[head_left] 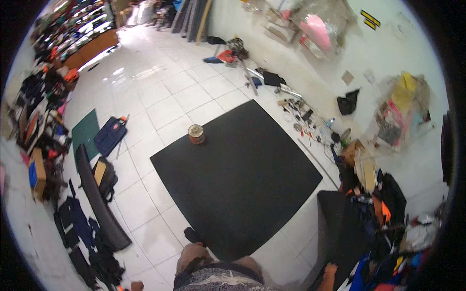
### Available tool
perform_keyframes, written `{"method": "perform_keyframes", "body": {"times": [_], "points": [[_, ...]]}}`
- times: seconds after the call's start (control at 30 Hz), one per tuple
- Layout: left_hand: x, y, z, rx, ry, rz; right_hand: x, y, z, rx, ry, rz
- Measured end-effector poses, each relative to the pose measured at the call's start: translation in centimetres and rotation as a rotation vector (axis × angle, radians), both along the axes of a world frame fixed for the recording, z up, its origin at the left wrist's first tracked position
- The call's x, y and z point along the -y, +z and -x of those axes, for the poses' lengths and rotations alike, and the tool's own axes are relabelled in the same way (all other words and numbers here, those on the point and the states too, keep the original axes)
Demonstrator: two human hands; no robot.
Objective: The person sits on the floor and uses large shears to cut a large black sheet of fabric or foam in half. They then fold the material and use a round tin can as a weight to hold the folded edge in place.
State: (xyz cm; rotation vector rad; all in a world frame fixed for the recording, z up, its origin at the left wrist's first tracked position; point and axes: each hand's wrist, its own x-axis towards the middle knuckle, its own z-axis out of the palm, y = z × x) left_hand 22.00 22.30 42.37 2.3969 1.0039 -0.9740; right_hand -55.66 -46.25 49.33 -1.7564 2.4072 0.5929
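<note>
A large black sheet [238,174] lies flat on the tiles in front of me. On its far left edge stands a round tin [196,134] with a pale top. At the lower right, my right hand [331,272] is closed at the edge of a second black sheet [335,218], which bends upward; its fingertips are hidden. My left hand [137,286] just enters at the lower left edge, apart from the flat sheet, and its fingers cannot be made out. A small dark object [191,234] lies by my knee, near the flat sheet's near corner.
A long dark roll [99,203], a dark blue bag [111,136] and a green mat [86,131] lie to the left. Heaps of cloth line both sides. Scattered tools [306,119] and a thin metal strip [318,162] lie along the right wall [388,53].
</note>
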Motion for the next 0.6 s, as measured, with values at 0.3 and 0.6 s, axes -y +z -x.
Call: {"method": "perform_keyframes", "body": {"times": [0.3, 0.6], "points": [[13.2, -5.9, -29.3, -0.082, -0.446, 0.327, -1.7, 10.3, -22.9, 0.168, -0.345, 0.417], [54.1, 6.9, -53.0, 0.394, -1.182, 0.739, 6.4, 8.5, -46.4, 0.226, -0.616, 0.507]]}}
